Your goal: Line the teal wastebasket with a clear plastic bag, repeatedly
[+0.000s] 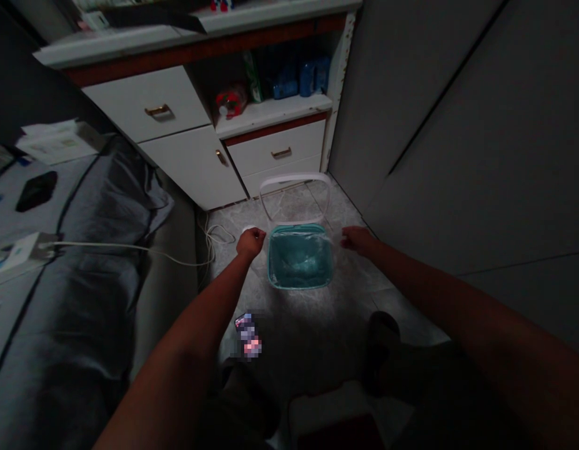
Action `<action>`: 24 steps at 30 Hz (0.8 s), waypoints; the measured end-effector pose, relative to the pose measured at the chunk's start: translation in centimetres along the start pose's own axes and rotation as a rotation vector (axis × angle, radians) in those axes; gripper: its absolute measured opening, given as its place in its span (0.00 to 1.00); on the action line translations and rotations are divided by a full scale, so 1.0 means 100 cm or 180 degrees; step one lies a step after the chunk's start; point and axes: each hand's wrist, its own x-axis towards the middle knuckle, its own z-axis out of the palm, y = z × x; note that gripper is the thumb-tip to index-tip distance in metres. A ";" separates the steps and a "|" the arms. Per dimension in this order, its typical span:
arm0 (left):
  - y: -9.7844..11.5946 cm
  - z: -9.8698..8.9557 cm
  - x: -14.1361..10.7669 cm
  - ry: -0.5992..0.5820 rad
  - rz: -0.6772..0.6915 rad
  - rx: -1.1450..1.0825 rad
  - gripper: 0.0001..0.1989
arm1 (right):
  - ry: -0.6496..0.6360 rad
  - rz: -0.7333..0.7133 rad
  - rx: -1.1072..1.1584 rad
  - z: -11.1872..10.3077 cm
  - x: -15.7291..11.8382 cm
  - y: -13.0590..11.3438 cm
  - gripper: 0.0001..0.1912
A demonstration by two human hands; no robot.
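Observation:
A teal trash bin (301, 282) stands on the floor between my hands. A clear plastic bag (303, 259) lines its inside, and faint film reaches past the rim on both sides. My left hand (250, 242) is closed in a pinch on the bag's edge, left of the bin. To the right of the bin, my right hand (357, 240) has its fingers closed on the opposite edge of the film. Behind the bin, a pale ring frame (296, 178) stands tilted up against its back rim.
White cabinets (186, 165) stand ahead, with bottles on an open shelf (275, 117). A lit phone (248, 336) lies on the floor near my foot. A white cable (167, 252) runs from a power strip (24, 250) on the grey-covered bed. Grey panels (458, 156) rise at right.

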 end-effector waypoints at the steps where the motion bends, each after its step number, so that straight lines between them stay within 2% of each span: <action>1: 0.001 -0.003 -0.001 0.0028 -0.0095 -0.0005 0.14 | 0.0026 0.0038 0.0075 0.002 0.002 -0.004 0.08; 3: 0.003 -0.011 -0.006 0.0124 -0.0205 0.0073 0.14 | 0.0094 0.0105 0.0133 0.005 0.002 -0.010 0.12; 5: 0.002 -0.020 -0.015 0.0290 -0.0118 0.0283 0.15 | 0.0356 -0.0194 -0.0243 0.004 -0.008 -0.014 0.19; 7: 0.001 -0.031 -0.029 0.0454 0.0223 0.0543 0.14 | 0.0743 -0.0831 -0.1018 0.002 -0.027 -0.015 0.23; 9: 0.001 -0.040 -0.048 0.0486 0.0725 0.0742 0.13 | 0.0819 -0.1604 -0.1810 0.000 -0.052 -0.014 0.22; 10: 0.001 -0.043 -0.059 0.0428 0.0971 0.0807 0.13 | 0.0607 -0.1938 -0.2125 0.000 -0.065 -0.013 0.20; 12: 0.002 -0.045 -0.083 0.0171 0.1406 0.0883 0.13 | -0.0113 -0.2378 -0.2586 0.002 -0.088 -0.007 0.16; 14: 0.004 -0.040 -0.104 -0.0284 0.1817 0.0934 0.14 | -0.0811 -0.2540 -0.2918 0.007 -0.104 0.002 0.15; 16: 0.008 -0.029 -0.122 -0.0798 0.2184 0.0998 0.15 | -0.1252 -0.2585 -0.3217 0.012 -0.112 0.012 0.16; 19: 0.015 -0.008 -0.137 -0.1276 0.2483 0.1114 0.15 | -0.1716 -0.2650 -0.3650 0.018 -0.115 0.026 0.17; 21: 0.020 0.003 -0.142 -0.1328 0.2526 0.1178 0.15 | -0.1862 -0.2689 -0.3811 0.020 -0.115 0.031 0.14; 24: 0.024 0.010 -0.142 -0.1256 0.2563 0.1303 0.12 | -0.1861 -0.2747 -0.3910 0.020 -0.114 0.033 0.08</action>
